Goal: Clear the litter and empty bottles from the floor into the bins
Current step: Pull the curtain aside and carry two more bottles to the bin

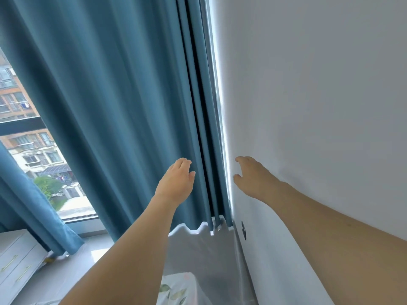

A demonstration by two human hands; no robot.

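Fingers (239, 160) of both hands hang loosely curled and empty near the curtain (123, 106); no litter visible, so locating it comes next.

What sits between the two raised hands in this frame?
In the head view, between the left hand and the right hand hang the bunched edge folds of the blue curtain and a bright strip where it meets the white wall.
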